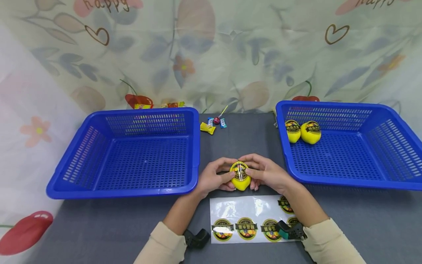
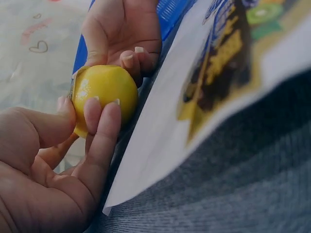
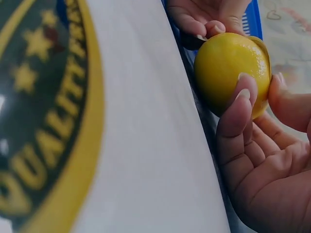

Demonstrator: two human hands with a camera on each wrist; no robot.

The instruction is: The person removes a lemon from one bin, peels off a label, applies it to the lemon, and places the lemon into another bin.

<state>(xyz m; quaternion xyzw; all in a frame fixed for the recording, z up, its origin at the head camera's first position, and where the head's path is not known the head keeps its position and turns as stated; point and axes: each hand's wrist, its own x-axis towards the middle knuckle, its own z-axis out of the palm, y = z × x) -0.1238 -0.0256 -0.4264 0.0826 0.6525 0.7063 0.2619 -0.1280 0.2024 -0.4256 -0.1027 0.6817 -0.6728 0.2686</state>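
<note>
Both hands clamped on yellow lemon (image 1: 241, 179), held between them just above grey table (image 1: 362, 220): left hand (image 1: 214, 178) pinches with thumb and fingers, right hand (image 1: 265, 172) curls round other side, thumb on round label (image 1: 239, 171). Step, as judged: pressing label flat onto fruit. Next calls for firm smoothing of edges. Sticker sheet (image 1: 250, 219) just below wrists, 4 stickers visible. Right blue basket (image 1: 349, 143) holds 2 labelled lemons (image 1: 303, 131); left blue basket (image 1: 132, 150) holds nothing.

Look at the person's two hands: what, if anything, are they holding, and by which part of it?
Both hands hold one yellow lemon. The left hand grips its left side, the right hand its right side, thumbs on the round sticker on top.
</note>
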